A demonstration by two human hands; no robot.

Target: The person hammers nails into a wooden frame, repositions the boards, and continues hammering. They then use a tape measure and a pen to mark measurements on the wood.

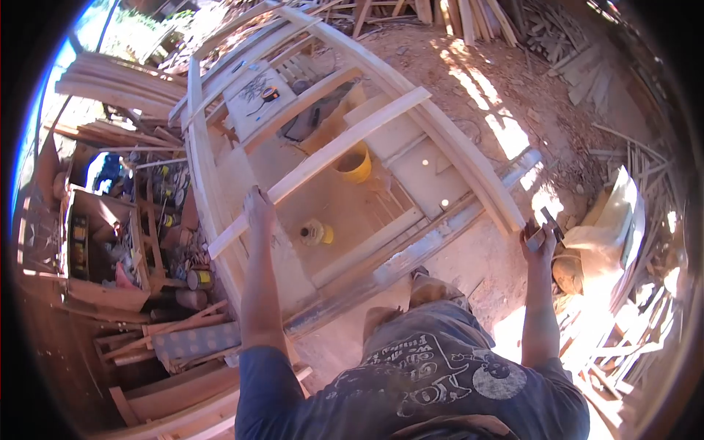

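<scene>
My left hand (259, 208) is closed on a pale wooden slat (341, 144), near its left end. This slat lies slantwise across the long boards of a wooden frame (447, 139). Out to the right, beside the frame's near right corner, my right hand (539, 238) is wrapped round a dark hand tool (551, 221), whose exact kind I cannot make out. Beneath the slat stand a yellow bucket (355, 163) and a smaller yellow container (315, 232).
A white board (253, 99) with a small orange-and-black object lies inside the frame's far part. Open wooden shelving (110, 293) with cans stands at left. Stacked planks (121, 84) lie at upper left. Scrap wood and a pale sack (609, 227) are at right.
</scene>
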